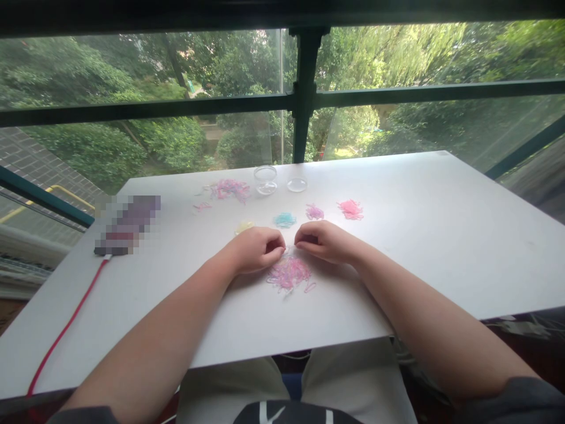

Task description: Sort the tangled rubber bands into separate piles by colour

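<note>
A loose pile of pink, lilac and clear rubber bands (290, 273) lies in front of me. At its far left edge is my left hand (258, 250), thumb and forefinger pinched together. My right hand (325, 242) faces it from the right, also closed in a pinch, a small gap away. Something pale shows between the fingertips, too small to make out. Beyond the hands sit sorted heaps: blue bands (285, 220), purple bands (315, 211) and pink bands (351, 209). A yellow heap (244, 227) is partly hidden behind my left hand.
Another mixed heap of bands (230, 189) lies at the back of the white table (441, 247). Near it stand a clear round container (265, 181) and a clear lid (297, 185). A blurred-out device (128, 227) with a red cable (70, 318) is on the left.
</note>
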Demonstrator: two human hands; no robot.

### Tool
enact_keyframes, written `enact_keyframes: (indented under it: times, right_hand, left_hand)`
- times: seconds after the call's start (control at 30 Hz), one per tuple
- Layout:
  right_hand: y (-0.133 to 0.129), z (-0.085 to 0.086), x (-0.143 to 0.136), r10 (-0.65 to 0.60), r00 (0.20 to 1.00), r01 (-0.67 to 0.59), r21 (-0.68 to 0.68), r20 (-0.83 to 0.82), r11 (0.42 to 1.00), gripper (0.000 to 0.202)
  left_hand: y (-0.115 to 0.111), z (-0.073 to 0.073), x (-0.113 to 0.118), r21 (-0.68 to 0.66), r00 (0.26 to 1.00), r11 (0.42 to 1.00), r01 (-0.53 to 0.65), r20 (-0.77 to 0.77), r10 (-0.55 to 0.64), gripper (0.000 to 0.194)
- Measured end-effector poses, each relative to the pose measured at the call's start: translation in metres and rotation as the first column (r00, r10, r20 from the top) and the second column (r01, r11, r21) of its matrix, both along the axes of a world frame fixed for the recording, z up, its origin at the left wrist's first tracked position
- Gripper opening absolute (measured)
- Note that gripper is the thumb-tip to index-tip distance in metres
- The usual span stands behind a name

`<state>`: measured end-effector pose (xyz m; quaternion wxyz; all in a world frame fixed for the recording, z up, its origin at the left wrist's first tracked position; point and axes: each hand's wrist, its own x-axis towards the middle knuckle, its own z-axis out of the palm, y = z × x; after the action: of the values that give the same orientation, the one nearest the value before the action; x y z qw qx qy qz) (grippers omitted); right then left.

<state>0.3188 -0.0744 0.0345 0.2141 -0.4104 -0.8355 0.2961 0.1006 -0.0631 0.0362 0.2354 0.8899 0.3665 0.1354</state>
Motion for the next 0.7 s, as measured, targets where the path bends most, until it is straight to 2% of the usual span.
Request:
enact_keyframes:
  times: [0.4, 0.7]
  right_hand:
    - [0.0004, -0.0011, -0.0010, -0.005, 0.999, 0.004, -0.024, -0.044, 1.000, 0.010]
    - [0.0020, -0.0042, -0.0032, 0.005, 0.996, -0.007, -0.024, -0.090, 1.000, 0.009]
  left_hand:
    - [-0.0005, -0.0055, 0.0020, 0.016, 0.993, 1.000, 0.014, 0.116, -0.016, 0.026]
    - [0.0006, -0.0046, 0.0039, 0.111, 0.995, 0.994, 0.006, 0.101, -0.017, 0.016]
